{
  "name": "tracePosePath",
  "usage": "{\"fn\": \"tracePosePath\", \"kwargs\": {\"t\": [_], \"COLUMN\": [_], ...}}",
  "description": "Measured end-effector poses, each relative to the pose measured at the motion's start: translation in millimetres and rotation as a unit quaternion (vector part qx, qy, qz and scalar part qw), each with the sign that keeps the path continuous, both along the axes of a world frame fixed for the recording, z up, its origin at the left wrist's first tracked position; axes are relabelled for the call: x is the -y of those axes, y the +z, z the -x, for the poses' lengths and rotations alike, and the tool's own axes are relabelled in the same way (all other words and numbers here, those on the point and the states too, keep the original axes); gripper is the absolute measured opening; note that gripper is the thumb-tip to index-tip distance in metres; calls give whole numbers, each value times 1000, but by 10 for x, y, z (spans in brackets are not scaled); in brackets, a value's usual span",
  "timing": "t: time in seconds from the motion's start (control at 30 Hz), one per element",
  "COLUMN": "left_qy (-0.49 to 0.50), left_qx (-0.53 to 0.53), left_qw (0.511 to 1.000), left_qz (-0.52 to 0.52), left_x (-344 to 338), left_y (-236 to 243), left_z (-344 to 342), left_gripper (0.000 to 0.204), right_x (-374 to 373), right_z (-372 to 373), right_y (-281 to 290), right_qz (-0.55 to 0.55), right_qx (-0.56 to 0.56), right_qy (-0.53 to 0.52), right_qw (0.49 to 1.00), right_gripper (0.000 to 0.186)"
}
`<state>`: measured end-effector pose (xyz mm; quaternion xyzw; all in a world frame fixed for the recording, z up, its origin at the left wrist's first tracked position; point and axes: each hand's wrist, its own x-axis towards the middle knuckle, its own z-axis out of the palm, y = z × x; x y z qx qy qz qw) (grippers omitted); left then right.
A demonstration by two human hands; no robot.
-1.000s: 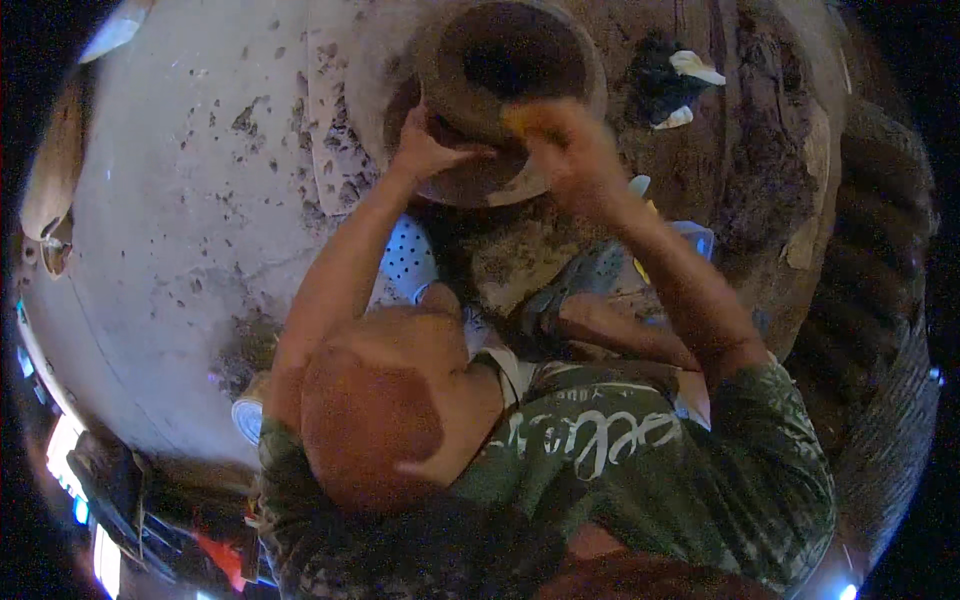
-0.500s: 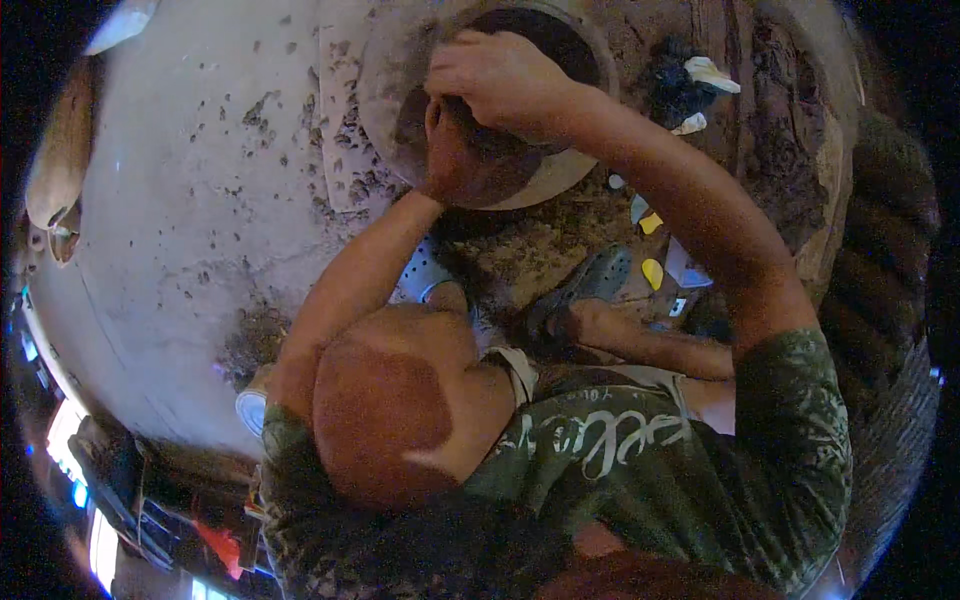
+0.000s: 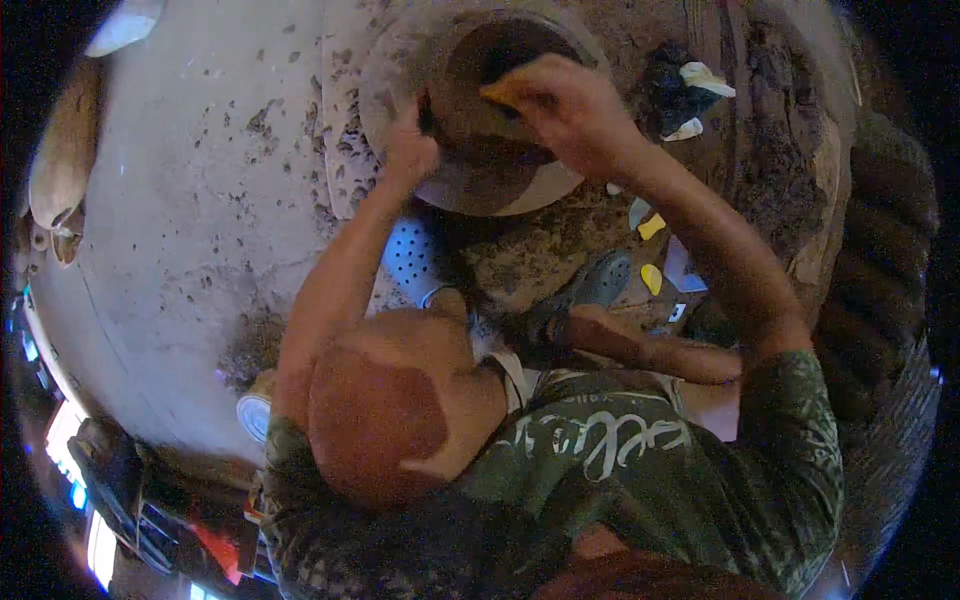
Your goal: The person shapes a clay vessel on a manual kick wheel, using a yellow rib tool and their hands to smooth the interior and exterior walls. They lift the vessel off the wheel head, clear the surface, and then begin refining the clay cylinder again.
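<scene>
The round pot, its dark mouth facing up, stands in front of the person's feet. Over the pot's right side, the right hand pinches a small yellow-orange piece between its fingers. At the pot's left side is the left hand, blurred; whether its fingers close on anything cannot be told. To the pot's right lies a black heap; nearer the person than the pot sits a light-blue clog.
</scene>
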<state>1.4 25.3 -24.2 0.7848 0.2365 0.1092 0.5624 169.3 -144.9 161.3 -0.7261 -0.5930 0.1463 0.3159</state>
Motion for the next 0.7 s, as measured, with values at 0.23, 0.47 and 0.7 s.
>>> {"fn": "tracePosePath", "kwargs": {"t": [0.23,0.47,0.7], "left_qy": [233,165,151], "left_qx": [88,191,112], "left_qw": [961,926,978], "left_qz": [121,280,91], "left_x": [435,338,201], "left_y": [605,670,157], "left_z": [-248,-369,-235], "left_gripper": [53,55,53], "right_x": [-661,-695,-544], "right_z": [-137,-60,-1], "right_y": [-573,-873,-821], "right_qz": [-98,-157,-126], "right_qx": [90,63,-32], "right_qy": [-175,-145,11], "right_qw": [976,975,991], "right_gripper": [19,19,19]}}
